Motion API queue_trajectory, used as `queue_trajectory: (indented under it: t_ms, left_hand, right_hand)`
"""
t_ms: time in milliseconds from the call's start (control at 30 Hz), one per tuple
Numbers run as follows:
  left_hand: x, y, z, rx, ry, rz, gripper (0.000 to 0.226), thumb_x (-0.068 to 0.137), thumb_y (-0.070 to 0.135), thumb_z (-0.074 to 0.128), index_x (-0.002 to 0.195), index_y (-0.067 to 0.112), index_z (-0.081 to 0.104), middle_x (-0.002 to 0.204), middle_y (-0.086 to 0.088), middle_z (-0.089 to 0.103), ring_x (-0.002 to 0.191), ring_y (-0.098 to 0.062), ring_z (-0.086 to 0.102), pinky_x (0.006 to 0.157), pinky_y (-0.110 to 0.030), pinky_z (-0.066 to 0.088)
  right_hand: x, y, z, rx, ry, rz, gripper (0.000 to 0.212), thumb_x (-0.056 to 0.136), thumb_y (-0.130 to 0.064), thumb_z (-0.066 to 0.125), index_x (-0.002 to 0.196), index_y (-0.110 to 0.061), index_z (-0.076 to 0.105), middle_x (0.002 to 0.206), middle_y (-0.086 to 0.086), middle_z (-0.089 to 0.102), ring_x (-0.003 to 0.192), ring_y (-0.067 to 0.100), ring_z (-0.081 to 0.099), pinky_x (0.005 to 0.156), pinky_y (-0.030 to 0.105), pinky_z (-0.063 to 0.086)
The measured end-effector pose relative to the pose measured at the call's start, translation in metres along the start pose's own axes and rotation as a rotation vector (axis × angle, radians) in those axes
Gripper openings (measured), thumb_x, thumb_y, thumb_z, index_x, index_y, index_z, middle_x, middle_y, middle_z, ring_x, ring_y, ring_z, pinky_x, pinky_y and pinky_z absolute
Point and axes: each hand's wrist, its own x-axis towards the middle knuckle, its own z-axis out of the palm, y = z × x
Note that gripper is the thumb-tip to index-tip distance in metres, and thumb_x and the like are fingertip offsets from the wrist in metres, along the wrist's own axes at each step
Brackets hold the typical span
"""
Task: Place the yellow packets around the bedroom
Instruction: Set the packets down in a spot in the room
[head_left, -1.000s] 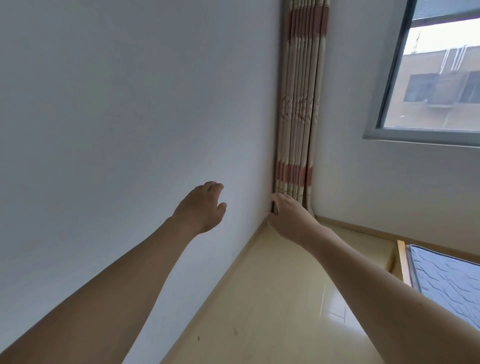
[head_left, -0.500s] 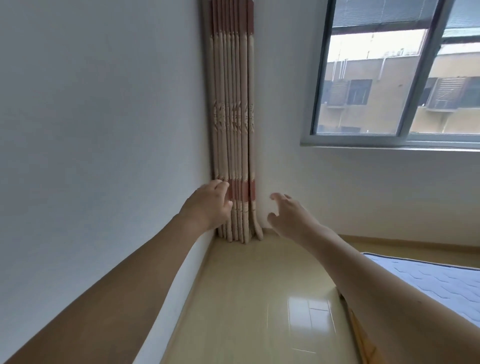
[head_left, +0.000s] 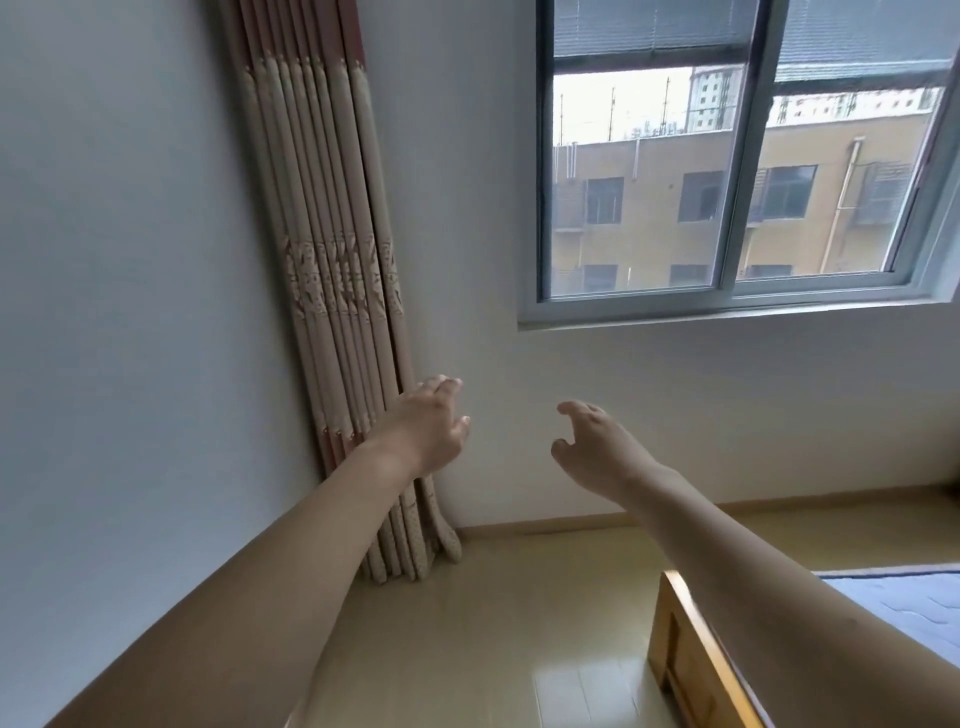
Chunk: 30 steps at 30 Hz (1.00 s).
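Both your left hand and right hand hang released, no yellow packet visible; you risk placing nothing beside the curtain

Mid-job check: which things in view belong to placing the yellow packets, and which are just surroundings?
Job: left hand, open and empty; right hand, open and empty. No yellow packet visible.

Surroundings: gathered curtain in the corner, window, wooden bed frame, mattress, floor.

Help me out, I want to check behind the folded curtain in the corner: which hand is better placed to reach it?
Left. The left hand hangs right at the curtain; the right hand is out before the bare wall.
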Motion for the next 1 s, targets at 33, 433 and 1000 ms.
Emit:
queue_trajectory:
  t_ms: [33, 433, 1000]
  left_hand:
    - [0.026, -0.002, 0.003, -0.016, 0.011, 0.004, 0.061, 0.097, 0.038, 0.044, 0.151, 0.013, 0.029, 0.158, -0.008, 0.029, 0.145, -0.024, 0.027, 0.12, -0.04, 0.024]
    - [0.303, -0.015, 0.121, -0.065, -0.104, 0.154, 0.062, 0.097, 0.04, 0.047, 0.152, 0.017, 0.029, 0.158, -0.004, 0.03, 0.145, -0.023, 0.028, 0.119, -0.038, 0.022]
    - [0.715, 0.096, 0.245, -0.206, -0.12, 0.556, 0.059, 0.099, 0.036, 0.048, 0.151, 0.014, 0.031, 0.155, -0.002, 0.034, 0.141, -0.021, 0.032, 0.116, -0.03, 0.023]
  right_hand:
    - [0.023, 0.007, -0.003, 0.004, 0.021, 0.009, 0.057, 0.094, -0.022, 0.048, 0.148, -0.015, 0.034, 0.154, 0.005, 0.035, 0.138, 0.024, 0.038, 0.112, 0.034, 0.033]
    - [0.265, 0.117, 0.025, -0.027, 0.012, 0.176, 0.056, 0.093, -0.024, 0.048, 0.147, -0.014, 0.036, 0.152, 0.006, 0.038, 0.138, 0.024, 0.038, 0.112, 0.034, 0.033]
    - [0.582, 0.328, -0.035, -0.058, 0.158, 0.516, 0.059, 0.093, -0.025, 0.047, 0.149, -0.014, 0.032, 0.154, 0.005, 0.035, 0.14, 0.023, 0.035, 0.115, 0.035, 0.029]
